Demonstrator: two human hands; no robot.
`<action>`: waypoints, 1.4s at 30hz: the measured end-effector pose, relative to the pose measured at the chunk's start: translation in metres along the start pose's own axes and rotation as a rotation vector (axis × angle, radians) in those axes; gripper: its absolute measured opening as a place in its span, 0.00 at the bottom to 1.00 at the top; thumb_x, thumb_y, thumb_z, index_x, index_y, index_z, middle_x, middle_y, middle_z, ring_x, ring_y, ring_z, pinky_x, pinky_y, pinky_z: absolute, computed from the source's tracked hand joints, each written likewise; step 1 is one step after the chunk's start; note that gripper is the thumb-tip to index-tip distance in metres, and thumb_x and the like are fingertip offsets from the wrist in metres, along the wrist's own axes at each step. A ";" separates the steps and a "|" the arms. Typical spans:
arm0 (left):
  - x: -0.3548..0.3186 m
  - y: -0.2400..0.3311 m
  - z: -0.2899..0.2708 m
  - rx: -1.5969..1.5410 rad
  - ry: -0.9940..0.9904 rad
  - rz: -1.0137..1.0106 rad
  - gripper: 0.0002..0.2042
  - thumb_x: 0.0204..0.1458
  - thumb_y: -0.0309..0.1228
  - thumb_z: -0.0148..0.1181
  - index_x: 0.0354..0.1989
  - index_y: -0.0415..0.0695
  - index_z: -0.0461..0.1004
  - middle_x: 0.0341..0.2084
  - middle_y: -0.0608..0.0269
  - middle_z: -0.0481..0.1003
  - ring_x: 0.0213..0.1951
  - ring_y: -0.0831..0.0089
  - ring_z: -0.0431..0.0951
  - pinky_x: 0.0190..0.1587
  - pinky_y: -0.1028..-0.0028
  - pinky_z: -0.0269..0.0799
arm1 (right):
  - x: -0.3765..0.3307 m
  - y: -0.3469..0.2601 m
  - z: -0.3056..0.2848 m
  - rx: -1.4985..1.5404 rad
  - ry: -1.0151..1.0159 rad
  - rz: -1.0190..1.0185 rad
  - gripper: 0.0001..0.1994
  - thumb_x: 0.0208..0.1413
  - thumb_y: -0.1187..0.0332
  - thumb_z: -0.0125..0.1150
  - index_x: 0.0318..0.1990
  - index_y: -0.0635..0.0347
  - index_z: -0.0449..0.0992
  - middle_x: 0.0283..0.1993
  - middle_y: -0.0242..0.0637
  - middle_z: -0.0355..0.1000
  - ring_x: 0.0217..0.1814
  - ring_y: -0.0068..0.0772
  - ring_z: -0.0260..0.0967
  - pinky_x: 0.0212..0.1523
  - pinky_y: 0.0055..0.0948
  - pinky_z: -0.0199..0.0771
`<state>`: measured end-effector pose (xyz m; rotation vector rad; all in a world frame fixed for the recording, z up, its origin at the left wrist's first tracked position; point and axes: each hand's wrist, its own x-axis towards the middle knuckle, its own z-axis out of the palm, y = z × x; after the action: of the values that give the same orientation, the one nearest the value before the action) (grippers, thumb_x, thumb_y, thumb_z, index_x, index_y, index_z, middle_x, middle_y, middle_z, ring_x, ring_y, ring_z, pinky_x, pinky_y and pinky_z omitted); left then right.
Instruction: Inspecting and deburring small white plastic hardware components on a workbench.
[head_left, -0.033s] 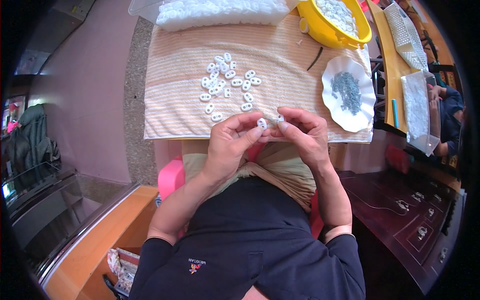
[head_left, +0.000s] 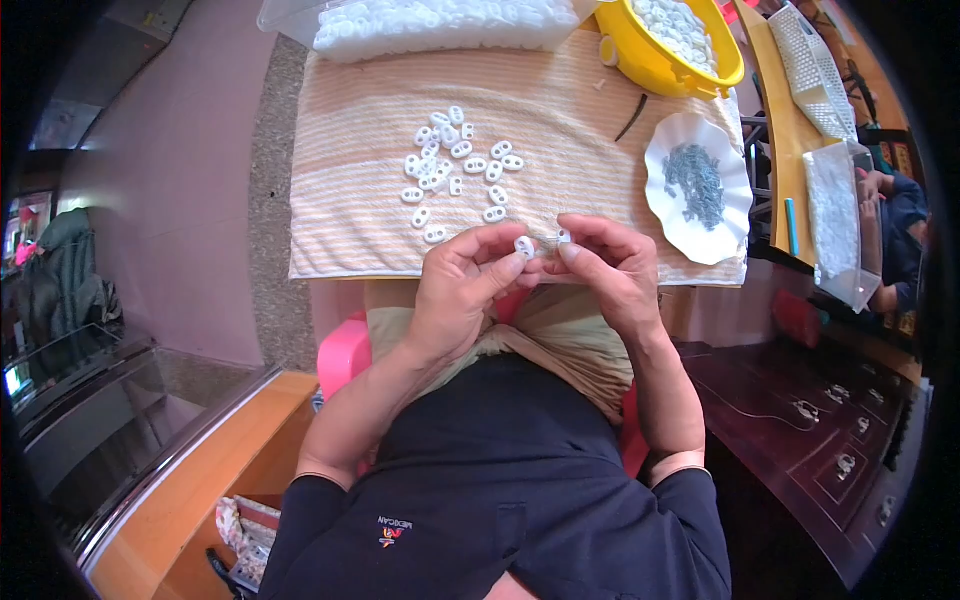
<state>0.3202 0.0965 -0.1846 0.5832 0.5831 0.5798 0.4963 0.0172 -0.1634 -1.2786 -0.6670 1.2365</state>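
Close together at the towel's near edge, both hands are pinched. My left hand (head_left: pixel 455 285) grips a small white oval plastic piece (head_left: pixel 524 246) between thumb and forefinger. A similar small white plastic piece (head_left: pixel 564 236), with a dark hole showing, is pinched by my right hand (head_left: pixel 618 275); its lower part is hidden by the thumb. Beyond my left hand, several loose white two-hole plastic pieces (head_left: pixel 475 165) lie in a loose cluster on the striped towel (head_left: pixel 350 190). To the right stands a white scalloped dish (head_left: pixel 735 225) holding many tiny grey-blue parts (head_left: pixel 697 185).
A clear bin (head_left: pixel 285 14) of white parts and a yellow basin (head_left: pixel 622 55) of white pieces stand at the far edge. A thin dark strip (head_left: pixel 631 118) lies on the towel. On the right, a wooden surface (head_left: pixel 782 180) carries a white perforated basket (head_left: pixel 812 75) and a clear box (head_left: pixel 850 225).
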 end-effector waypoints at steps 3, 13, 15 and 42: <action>0.002 0.007 -0.002 -0.203 -0.039 -0.105 0.14 0.57 0.20 0.56 0.52 0.37 0.69 0.42 0.57 0.76 0.40 0.73 0.79 0.46 0.73 0.78 | 0.000 0.000 -0.003 -0.024 0.035 -0.008 0.14 0.57 0.80 0.56 0.51 0.71 0.72 0.36 0.41 0.76 0.38 0.30 0.77 0.42 0.27 0.79; 0.003 0.011 -0.004 -0.423 -0.095 -0.186 0.14 0.57 0.19 0.55 0.52 0.40 0.70 0.42 0.57 0.75 0.42 0.72 0.77 0.46 0.72 0.78 | 0.000 -0.002 -0.004 0.049 0.059 0.000 0.14 0.55 0.80 0.56 0.50 0.70 0.73 0.34 0.39 0.75 0.34 0.28 0.76 0.41 0.28 0.79; 0.003 0.012 -0.005 -0.468 -0.114 -0.198 0.14 0.56 0.19 0.53 0.52 0.40 0.70 0.41 0.58 0.74 0.42 0.71 0.77 0.46 0.72 0.78 | 0.000 -0.001 -0.004 0.055 0.054 -0.005 0.14 0.55 0.80 0.56 0.50 0.70 0.73 0.34 0.39 0.75 0.34 0.28 0.76 0.41 0.28 0.79; 0.006 0.008 -0.007 -0.500 -0.076 -0.212 0.13 0.56 0.20 0.51 0.49 0.40 0.70 0.41 0.58 0.74 0.40 0.71 0.77 0.45 0.71 0.78 | -0.001 0.000 -0.002 0.009 0.055 0.003 0.14 0.56 0.79 0.57 0.51 0.69 0.74 0.35 0.39 0.76 0.34 0.26 0.76 0.39 0.24 0.78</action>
<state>0.3168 0.1082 -0.1857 0.0689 0.3996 0.4764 0.4983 0.0157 -0.1635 -1.3011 -0.6197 1.2014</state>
